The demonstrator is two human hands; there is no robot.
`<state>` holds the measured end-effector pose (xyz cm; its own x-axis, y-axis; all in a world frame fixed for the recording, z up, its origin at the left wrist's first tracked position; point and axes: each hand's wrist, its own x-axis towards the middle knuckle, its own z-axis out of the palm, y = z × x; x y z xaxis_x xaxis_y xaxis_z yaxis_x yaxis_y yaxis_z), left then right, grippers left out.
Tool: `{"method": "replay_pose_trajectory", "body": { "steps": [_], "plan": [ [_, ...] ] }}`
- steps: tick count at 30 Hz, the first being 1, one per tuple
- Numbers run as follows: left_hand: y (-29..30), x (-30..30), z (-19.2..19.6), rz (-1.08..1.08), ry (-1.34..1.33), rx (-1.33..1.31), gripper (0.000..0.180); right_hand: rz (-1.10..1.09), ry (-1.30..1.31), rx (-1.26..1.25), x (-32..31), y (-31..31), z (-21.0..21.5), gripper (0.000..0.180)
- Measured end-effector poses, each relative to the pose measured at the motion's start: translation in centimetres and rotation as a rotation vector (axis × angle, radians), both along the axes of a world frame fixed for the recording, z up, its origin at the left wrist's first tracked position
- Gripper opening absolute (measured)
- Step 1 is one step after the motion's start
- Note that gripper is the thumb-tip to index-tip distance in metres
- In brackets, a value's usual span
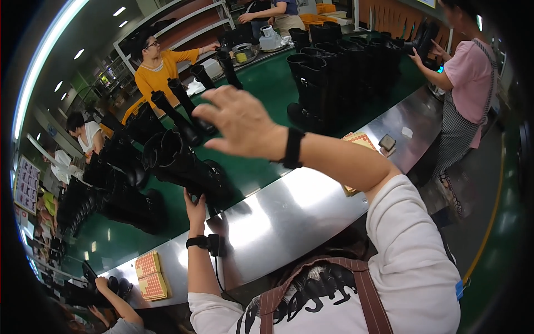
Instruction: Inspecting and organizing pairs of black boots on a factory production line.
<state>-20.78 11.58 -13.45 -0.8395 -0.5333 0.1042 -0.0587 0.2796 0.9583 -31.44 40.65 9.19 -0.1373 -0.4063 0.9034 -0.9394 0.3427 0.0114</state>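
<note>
While left hand (194, 209) fingers clamp black boot (186, 164) heel | right hand (239, 122) fingers spread apart above it

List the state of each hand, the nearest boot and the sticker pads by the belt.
Left hand: closed on the black boot's heel.
Right hand: open, raised over the belt, holding nothing.
Black boot: lying tilted at the belt's edge.
Sticker pads: stacked flat on the steel ledge.

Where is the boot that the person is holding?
In the head view, the tall black boot lies left of centre on the green belt, at the steel edge. The left hand grips its sole, under the raised right hand.
</note>
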Motion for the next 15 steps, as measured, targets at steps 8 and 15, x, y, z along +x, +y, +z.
{"method": "replay_pose_trajectory", "body": {
  "steps": [8, 15],
  "plan": [
    [4.5, 3.3, 3.6, 0.513, 0.107, -0.187, 0.041, -0.893, -0.758, 0.605, -15.6, 18.6, 1.9, 0.067],
    [14.2, 10.3, 15.8, -0.454, 0.496, 0.278, 0.018, -0.792, -0.816, 0.582, -15.9, 17.7, 2.5, 0.047]
  ]
}}
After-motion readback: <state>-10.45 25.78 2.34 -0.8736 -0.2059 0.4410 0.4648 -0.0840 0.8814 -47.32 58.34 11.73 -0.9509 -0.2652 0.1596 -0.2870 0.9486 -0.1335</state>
